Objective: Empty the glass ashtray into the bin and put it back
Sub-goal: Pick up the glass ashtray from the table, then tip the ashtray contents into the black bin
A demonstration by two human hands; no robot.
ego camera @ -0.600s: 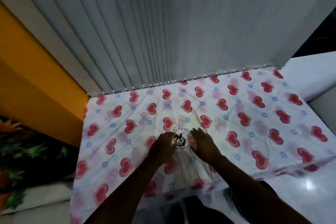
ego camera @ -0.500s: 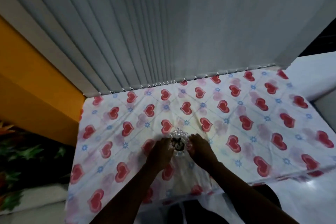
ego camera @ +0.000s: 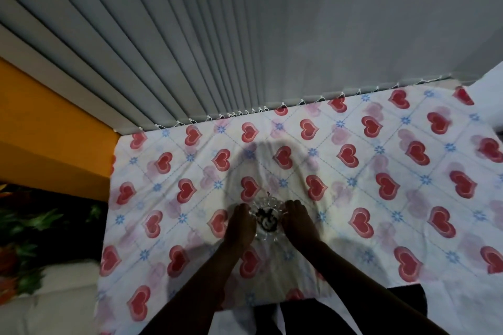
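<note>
Table surface covered by a white tablecloth (ego camera: 353, 198) printed with red and pink hearts, small blue flowers and a diagonal dashed grid; cloth creased in places. Behind the far edge, grey vertical blinds (ego camera: 190, 35) hang with a beaded chain (ego camera: 239, 112) linking the slat bottoms. Left of blinds, an orange wall (ego camera: 40, 130). Lower left, dim green and orange foliage (ego camera: 27, 226) above a pale surface (ego camera: 46, 307). Upper right, a white ledge (ego camera: 490, 95) just past the cloth's corner. Lighting low overall; a soft shadow falls mid-cloth.
</note>
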